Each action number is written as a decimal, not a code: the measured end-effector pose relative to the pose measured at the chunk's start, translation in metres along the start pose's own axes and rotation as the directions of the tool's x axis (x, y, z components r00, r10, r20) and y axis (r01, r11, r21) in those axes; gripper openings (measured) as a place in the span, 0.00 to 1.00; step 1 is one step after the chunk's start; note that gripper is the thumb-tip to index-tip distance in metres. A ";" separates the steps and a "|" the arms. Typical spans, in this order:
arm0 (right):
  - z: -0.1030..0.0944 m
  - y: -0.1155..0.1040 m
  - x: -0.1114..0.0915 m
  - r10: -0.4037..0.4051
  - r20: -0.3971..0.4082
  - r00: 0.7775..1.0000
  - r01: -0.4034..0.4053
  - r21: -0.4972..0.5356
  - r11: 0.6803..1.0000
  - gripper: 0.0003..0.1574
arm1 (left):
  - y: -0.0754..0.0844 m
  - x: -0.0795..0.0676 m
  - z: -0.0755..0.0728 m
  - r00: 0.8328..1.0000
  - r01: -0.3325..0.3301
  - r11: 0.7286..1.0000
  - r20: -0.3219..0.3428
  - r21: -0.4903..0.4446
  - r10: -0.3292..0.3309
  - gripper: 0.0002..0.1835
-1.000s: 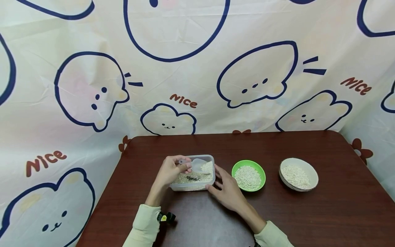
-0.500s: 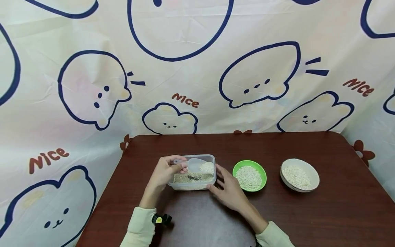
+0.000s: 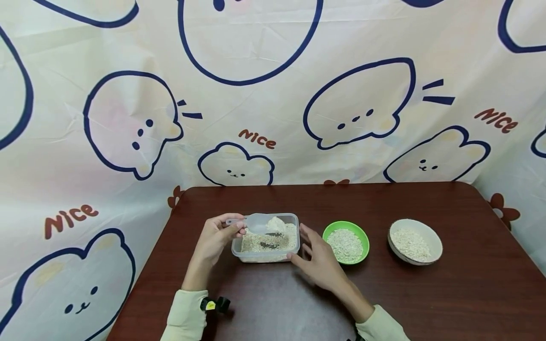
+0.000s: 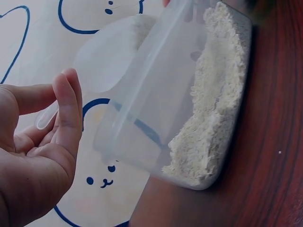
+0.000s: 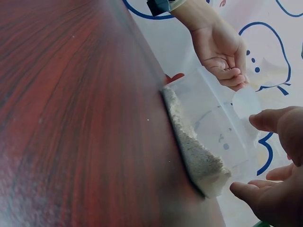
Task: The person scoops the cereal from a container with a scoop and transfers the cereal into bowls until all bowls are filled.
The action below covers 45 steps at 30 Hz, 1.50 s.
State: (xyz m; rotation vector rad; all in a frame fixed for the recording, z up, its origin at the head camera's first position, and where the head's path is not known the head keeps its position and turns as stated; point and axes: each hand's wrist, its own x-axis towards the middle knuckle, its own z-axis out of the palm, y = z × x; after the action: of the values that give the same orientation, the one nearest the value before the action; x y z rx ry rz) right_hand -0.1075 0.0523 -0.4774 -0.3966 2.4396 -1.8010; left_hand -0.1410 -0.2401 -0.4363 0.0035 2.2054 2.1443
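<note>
My left hand (image 3: 212,241) pinches the handle of a translucent plastic scoop (image 3: 257,222) between thumb and fingers. Pale flakes heap at the scoop's far end, which is held above the container. Beneath it stands a clear rectangular plastic container (image 3: 262,257), partly filled with flakes like oats (image 3: 256,241) that have a dark patch (image 3: 269,245) among them. The left wrist view shows the scoop (image 4: 106,56) over the container's wall. At the container's right end is my right hand (image 3: 320,260), fingers spread and fairly straight. Whether its fingertips touch the wall I cannot tell.
To the right of the container, a green bowl (image 3: 365,242) holds pale flakes. Farther right stands a white bowl (image 3: 435,238), also with flakes in it. All stand on a dark brown table (image 3: 384,303), with a patterned cloth (image 3: 290,161) hanging behind.
My left hand has drawn the scoop leftward and slightly up, with flakes in it. The right hand's fingers have loosened a little at the container's right end. Both bowls stay put.
</note>
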 end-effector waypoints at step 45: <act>-0.140 0.006 -0.049 -0.058 -0.208 0.976 0.010 -0.224 0.975 0.56 | 0.018 0.029 0.141 0.966 -0.050 0.954 0.228 -0.296 0.122 0.14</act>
State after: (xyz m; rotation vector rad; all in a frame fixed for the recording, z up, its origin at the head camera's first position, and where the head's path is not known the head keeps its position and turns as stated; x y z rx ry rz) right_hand -0.0922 0.1966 -0.4451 -0.2729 2.8110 -1.6668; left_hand -0.1640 -0.0973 -0.4236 0.3363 1.7767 2.3462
